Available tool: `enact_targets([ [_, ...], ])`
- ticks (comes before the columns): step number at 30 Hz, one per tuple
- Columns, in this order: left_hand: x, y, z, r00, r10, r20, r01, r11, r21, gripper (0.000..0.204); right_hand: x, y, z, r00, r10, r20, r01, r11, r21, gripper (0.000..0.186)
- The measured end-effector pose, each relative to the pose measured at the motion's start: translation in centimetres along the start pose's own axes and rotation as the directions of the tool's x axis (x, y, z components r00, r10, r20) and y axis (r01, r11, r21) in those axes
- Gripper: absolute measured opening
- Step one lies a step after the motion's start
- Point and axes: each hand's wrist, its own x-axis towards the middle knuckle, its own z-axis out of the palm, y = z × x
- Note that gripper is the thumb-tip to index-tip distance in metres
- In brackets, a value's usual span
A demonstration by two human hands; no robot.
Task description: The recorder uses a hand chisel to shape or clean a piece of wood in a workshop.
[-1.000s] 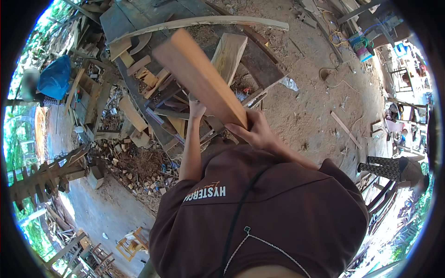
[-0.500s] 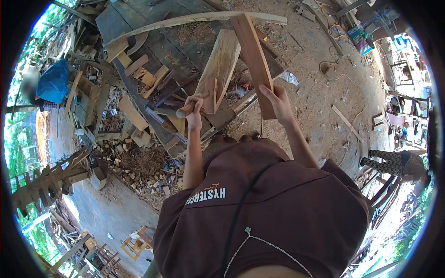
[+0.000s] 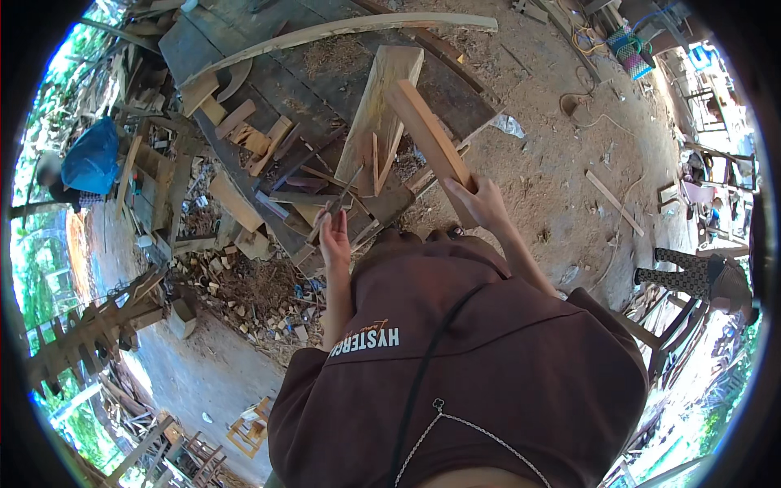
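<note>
My right hand grips the near end of a reddish-brown wooden plank. The plank slants away to the upper left, its far end over the edge of a thick pale board. In my left hand is a slim tool with a wooden handle and a narrow shaft that points up and right; it looks like a chisel. My fingers curl loosely about the handle and hide part of it. A small thin wood piece stands on edge at the near end of the pale board, just right of the tool's tip.
A dark wooden platform carries a long curved strip and several offcuts. Wood scraps lie heaped at left. A blue bag hangs far left. A person stands at far right.
The plank's far end has come down and toward me, showing more of its edge. My left hand has lowered and turned, and the tool's shaft now shows plainly.
</note>
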Motion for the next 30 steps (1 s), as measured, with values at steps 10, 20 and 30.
enact_targets([
  [10,2.3,1.9,8.5,0.881,0.393,0.262,-0.472,0.744,0.473,0.009,-0.3,-2.2,-0.3,0.993,-0.120,0.005,0.119,0.987,-0.107,0.061],
  [20,4.3,2.1,11.8,0.845,0.446,0.295,-0.535,0.719,0.444,0.009,-0.9,-1.8,-0.2,0.996,-0.086,0.010,0.087,0.989,-0.122,0.060],
  [30,5.0,0.9,13.3,0.799,0.467,0.379,-0.596,0.698,0.397,0.005,-0.7,-1.2,-0.5,0.998,-0.062,-0.008,0.060,0.984,-0.167,0.062],
])
